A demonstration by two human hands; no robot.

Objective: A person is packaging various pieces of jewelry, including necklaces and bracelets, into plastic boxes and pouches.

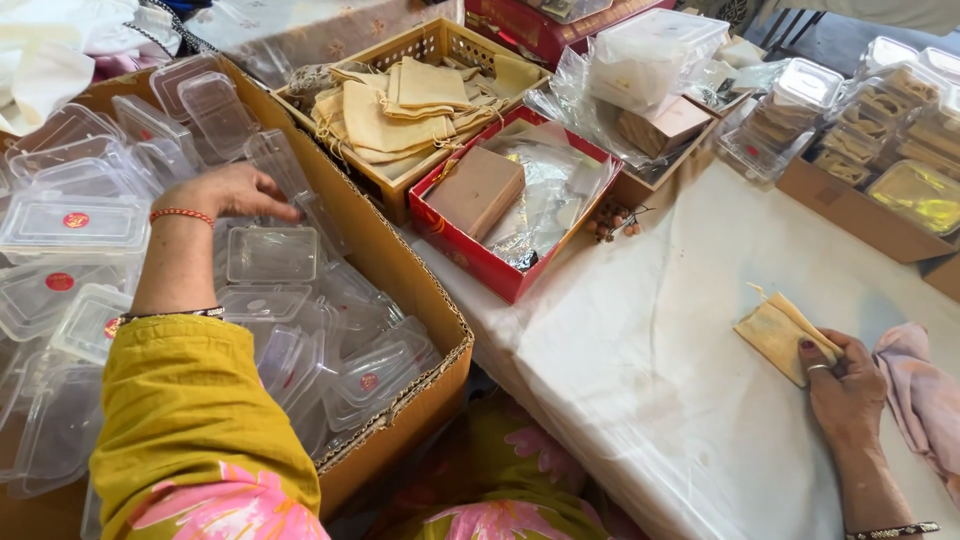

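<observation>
Cloth pouch [778,335]: tan, flat, perhaps folded, under right hand [845,385].

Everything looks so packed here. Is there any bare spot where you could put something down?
Yes: the white cloth lies bare between the red box and the right hand, which pins a cream pouch. Elsewhere it is crowded: the cardboard box under the left hand brims with clear plastic containers, and trays and boxes line the far edge.
</observation>
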